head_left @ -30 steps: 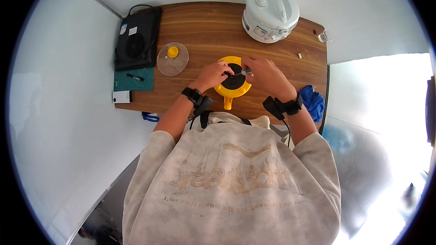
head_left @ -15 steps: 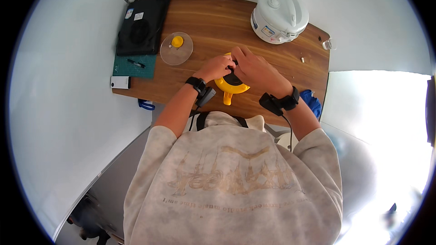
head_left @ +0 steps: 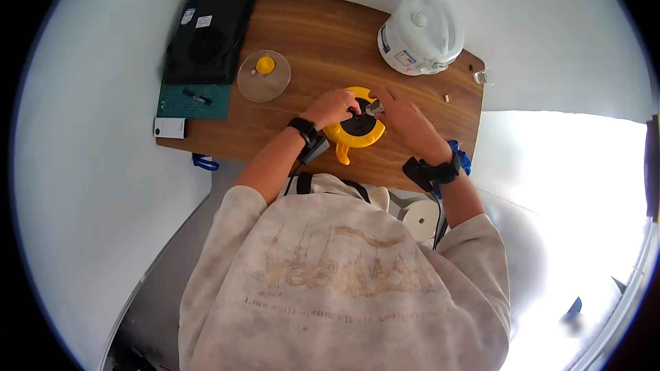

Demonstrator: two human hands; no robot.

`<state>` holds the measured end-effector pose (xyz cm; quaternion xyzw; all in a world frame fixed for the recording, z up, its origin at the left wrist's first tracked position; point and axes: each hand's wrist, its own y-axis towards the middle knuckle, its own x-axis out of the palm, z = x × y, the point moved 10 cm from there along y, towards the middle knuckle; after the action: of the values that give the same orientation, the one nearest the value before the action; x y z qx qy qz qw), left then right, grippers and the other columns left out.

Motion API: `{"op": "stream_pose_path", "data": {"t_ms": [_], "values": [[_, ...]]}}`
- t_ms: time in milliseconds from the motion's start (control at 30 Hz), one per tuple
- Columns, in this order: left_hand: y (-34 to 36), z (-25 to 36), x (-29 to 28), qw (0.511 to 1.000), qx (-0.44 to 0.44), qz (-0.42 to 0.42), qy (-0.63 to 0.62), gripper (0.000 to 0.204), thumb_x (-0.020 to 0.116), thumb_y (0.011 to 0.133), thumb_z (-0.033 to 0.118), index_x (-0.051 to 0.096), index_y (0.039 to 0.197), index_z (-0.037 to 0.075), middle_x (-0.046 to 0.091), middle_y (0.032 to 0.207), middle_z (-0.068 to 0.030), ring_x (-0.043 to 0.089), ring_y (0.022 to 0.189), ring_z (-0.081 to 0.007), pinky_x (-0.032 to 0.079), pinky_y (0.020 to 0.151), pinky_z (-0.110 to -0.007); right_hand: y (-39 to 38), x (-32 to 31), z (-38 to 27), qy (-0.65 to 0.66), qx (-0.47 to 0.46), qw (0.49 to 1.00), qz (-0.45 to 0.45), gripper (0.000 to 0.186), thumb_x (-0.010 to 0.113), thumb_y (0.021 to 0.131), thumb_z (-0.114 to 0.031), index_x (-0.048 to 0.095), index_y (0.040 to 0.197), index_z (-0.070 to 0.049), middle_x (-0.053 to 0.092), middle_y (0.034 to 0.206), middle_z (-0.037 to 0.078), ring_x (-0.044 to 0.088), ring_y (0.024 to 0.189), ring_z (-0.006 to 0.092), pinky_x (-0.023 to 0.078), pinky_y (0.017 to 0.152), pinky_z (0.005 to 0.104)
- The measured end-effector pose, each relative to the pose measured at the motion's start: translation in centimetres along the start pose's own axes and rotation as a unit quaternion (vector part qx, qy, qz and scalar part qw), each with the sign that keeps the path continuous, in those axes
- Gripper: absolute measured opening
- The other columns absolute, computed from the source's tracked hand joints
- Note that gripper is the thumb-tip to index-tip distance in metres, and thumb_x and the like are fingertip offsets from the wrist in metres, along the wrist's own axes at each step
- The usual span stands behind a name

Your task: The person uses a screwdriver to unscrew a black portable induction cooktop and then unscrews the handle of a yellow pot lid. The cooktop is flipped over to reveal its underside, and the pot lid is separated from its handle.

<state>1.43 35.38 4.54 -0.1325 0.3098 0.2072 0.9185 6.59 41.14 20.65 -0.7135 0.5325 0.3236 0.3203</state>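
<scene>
A yellow round appliance with a black middle (head_left: 357, 139) and a short yellow handle lies on the table in front of me. At its upper left edge my left hand (head_left: 335, 108) is closed, fingertips pinched over the black middle; what they hold, if anything, I cannot make out. From the right, my right hand (head_left: 404, 118) grips a small silvery metal piece (head_left: 374, 107) whose end rests at the black middle. The exact kind of this piece is too small to tell. My right fingers hide part of the yellow rim.
To the left lies a clear round lid (head_left: 269, 89) with a yellow knob. Beyond are a black flat appliance (head_left: 206, 48), a green cutting mat (head_left: 213, 108) with a pen, and a white box (head_left: 170, 128). A white rice cooker (head_left: 421, 34) and a small glass (head_left: 484, 77) stand back right.
My right hand has shifted right and nearer, uncovering the black middle and the silvery piece. My left hand has stayed by the rim. The whole view has shifted slightly.
</scene>
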Motion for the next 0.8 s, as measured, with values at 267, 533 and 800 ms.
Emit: {"op": "stream_pose_path", "data": {"t_ms": [267,533,800], "values": [[0.1,0.4,-0.3,0.999,0.034,0.002,0.016,0.018,0.074,0.078,0.007,0.077,0.096,0.009,0.068,0.092,-0.0091,0.067,0.090,-0.0264,0.054,0.080,-0.038,0.2,0.5,-0.4,-0.042,0.043,0.998,0.013,0.038,0.065,0.080,0.003,0.054,0.116,-0.005,0.057,0.111,0.017,0.062,0.095,0.0395,0.052,0.079,0.0459],[0.4,-0.3,0.0,0.996,0.085,0.018,0.013,0.017,0.073,0.076,0.011,0.077,0.092,0.011,0.068,0.088,-0.0086,0.066,0.084,-0.0271,0.054,0.076,-0.039,-0.3,0.1,-0.5,-0.060,0.071,0.994,0.064,0.034,0.063,0.078,0.007,0.057,0.110,-0.003,0.058,0.105,0.017,0.062,0.094,0.0397,0.052,0.079,0.0453],[0.4,-0.7,0.3,0.995,0.093,0.026,0.008,0.016,0.073,0.076,0.012,0.077,0.092,0.013,0.067,0.088,-0.0092,0.066,0.086,-0.0279,0.053,0.079,-0.041,0.3,0.5,-1.8,-0.059,0.080,0.994,0.051,0.033,0.062,0.078,0.009,0.057,0.108,-0.002,0.059,0.102,0.018,0.063,0.093,0.0405,0.052,0.078,0.0461]]}}
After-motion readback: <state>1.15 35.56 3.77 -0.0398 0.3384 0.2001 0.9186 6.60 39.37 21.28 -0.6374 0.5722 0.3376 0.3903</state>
